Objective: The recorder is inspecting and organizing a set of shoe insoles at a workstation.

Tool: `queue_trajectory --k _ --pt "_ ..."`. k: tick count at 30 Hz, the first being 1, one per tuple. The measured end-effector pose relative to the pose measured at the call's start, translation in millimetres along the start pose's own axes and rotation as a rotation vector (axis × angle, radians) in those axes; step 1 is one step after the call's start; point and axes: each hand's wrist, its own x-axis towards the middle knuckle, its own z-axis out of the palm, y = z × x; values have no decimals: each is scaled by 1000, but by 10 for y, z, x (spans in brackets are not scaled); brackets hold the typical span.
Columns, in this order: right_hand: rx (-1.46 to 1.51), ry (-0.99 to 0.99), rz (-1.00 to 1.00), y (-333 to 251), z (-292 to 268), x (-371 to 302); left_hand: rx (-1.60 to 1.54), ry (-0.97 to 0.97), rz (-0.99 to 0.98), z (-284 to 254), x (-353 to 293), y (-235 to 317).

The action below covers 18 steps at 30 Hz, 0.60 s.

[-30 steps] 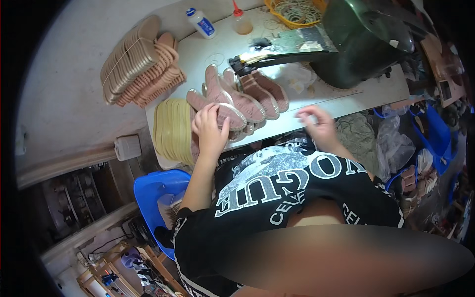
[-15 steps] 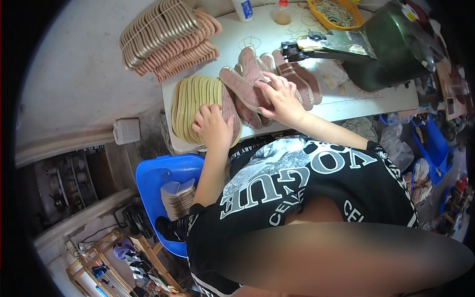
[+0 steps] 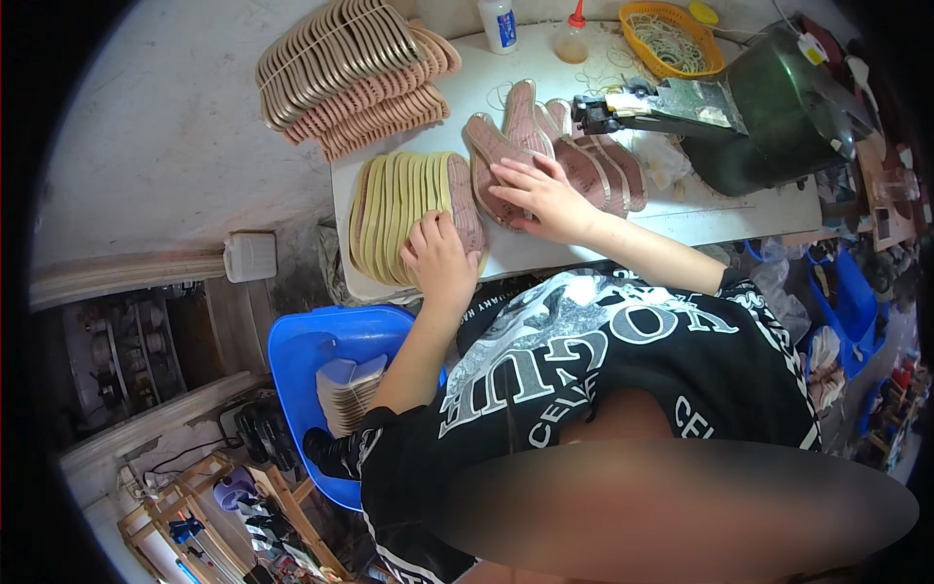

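Note:
On the table's left side stands a row of yellow-edged shoe insoles [image 3: 399, 214], overlapping closely, with a pinkish insole face [image 3: 465, 200] at its right end. My left hand [image 3: 443, 261] rests on the near right part of this row, fingers bent over the edges and thumb apart. Just right of it, pinkish insoles with pale rims [image 3: 496, 151] lie fanned over one another. My right hand [image 3: 550, 202] lies across the front one, fingers spread and palm down. More pinkish insoles [image 3: 613, 170] overlap beyond that hand.
Bundled insoles [image 3: 341, 73] are stacked at the back left. A white bottle [image 3: 499, 27], a red-tipped bottle [image 3: 572, 44] and a yellow basket of bands [image 3: 671, 41] stand behind. A dark green machine [image 3: 769, 117] overhangs the right. A blue tub [image 3: 302, 360] sits below the table's left.
The view has shifted a little. The front pinkish insoles now lie closer together and more upright under my right hand. My left hand stays at the yellow-edged row.

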Motion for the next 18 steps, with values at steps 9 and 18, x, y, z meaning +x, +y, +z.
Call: queue_trajectory --k 9,18 --pt "892 -144 242 -69 -241 -503 -20 163 60 76 -29 186" --pt "1227 -110 583 115 -309 -916 -149 237 -66 18 36 142"
